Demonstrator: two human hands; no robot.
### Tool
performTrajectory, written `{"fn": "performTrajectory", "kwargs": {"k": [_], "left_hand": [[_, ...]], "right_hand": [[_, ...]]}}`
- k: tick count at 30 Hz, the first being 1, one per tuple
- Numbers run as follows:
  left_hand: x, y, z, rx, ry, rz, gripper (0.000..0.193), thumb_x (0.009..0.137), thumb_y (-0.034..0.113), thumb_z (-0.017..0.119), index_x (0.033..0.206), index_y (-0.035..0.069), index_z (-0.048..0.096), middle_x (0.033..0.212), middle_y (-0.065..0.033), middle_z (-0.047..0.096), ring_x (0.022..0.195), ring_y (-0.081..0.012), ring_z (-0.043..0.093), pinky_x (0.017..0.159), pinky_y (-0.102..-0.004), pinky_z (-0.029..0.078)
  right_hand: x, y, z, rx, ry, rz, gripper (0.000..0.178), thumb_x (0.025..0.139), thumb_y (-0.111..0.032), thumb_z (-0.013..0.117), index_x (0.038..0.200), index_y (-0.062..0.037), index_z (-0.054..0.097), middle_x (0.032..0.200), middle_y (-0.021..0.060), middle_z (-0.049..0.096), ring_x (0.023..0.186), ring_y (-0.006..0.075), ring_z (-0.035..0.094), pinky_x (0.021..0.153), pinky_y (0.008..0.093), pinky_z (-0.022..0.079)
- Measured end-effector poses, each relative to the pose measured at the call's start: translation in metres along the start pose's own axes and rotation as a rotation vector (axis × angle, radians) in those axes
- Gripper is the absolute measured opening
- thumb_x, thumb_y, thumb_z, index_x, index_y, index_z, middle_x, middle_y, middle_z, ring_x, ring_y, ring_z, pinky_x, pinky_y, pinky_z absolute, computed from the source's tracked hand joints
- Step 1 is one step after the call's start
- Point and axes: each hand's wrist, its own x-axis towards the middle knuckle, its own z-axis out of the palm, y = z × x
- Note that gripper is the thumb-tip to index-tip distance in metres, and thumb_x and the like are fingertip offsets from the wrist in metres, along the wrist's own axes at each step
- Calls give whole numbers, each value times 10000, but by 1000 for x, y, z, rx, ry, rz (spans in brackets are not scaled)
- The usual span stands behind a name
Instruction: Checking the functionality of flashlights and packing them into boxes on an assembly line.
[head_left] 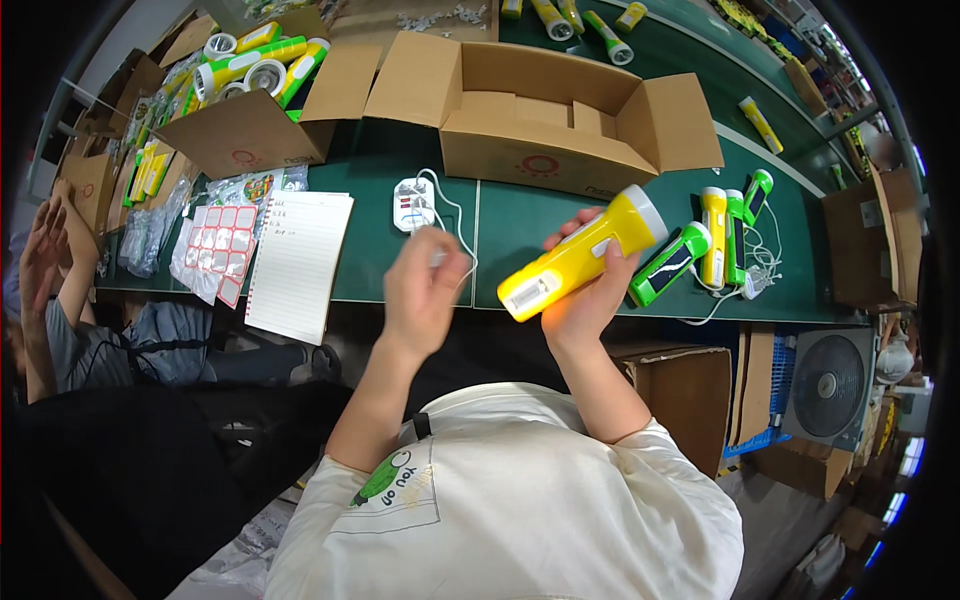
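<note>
Over the green table (362, 255), a yellow flashlight (572, 264) slants, head (646, 212) forward-right.

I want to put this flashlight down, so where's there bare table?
Bare green table shows between the notebook and white power strip, and in front of the open carton, left of your right hand. It's crowded at right, where green and yellow flashlights cluster, and at left, around the plastic bags.

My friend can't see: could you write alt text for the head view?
A person's right hand holds a yellow flashlight at a green table; the left hand hovers beside it, its grip unclear. An open cardboard box stands beyond, with more flashlights right and a notebook left.
</note>
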Motion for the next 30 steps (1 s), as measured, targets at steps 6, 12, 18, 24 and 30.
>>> {"fn": "performTrajectory", "kwargs": {"k": [6, 12, 18, 24, 30], "left_hand": [[7, 12, 33, 248, -147, 77, 487, 778, 283, 718, 1039, -6, 426, 1003, -131, 452, 859, -232, 535, 690, -301, 471], [6, -18, 40, -476, -187, -59, 372, 792, 163, 706, 1008, 45, 426, 902, -40, 412, 825, -107, 443, 738, -244, 414], [7, -7, 45, -264, -69, -92, 368, 751, 70, 634, 1052, 17, 430, 910, -74, 436, 780, -157, 510, 682, -268, 460], [8, -2, 34, -81, 169, 59, 284, 772, -36, 476, 1047, -6, 411, 978, -112, 464, 704, -171, 535, 614, -258, 467], [5, -12, 20, -475, 162, -62, 148, 878, -63, 433, 848, 69, 371, 965, -103, 506, 730, -123, 542, 605, -265, 490]], "right_hand": [[-7, 24, -1, 27, -146, -248, 549, 776, -211, 541, 1268, -85, 335, 1093, 107, 445, 972, 233, 464, 881, 410, 405], [-4, 30, -9, -22, -269, -480, 815, 772, -200, 604, 1400, -26, 114, 1020, 168, 483, 880, 258, 504, 785, 405, 448], [-2, 31, -17, -198, -398, -553, 753, 788, -179, 607, 1364, 25, 168, 1003, 149, 492, 900, 236, 497, 814, 392, 431], [-1, 19, -8, -138, -234, -384, 634, 730, -69, 541, 1304, 45, 296, 1040, 133, 472, 930, 225, 470, 867, 373, 392], [4, 2, -3, 183, -20, -111, 511, 819, -132, 516, 1277, -23, 315, 1083, 98, 446, 985, 210, 444, 913, 372, 362]]}}
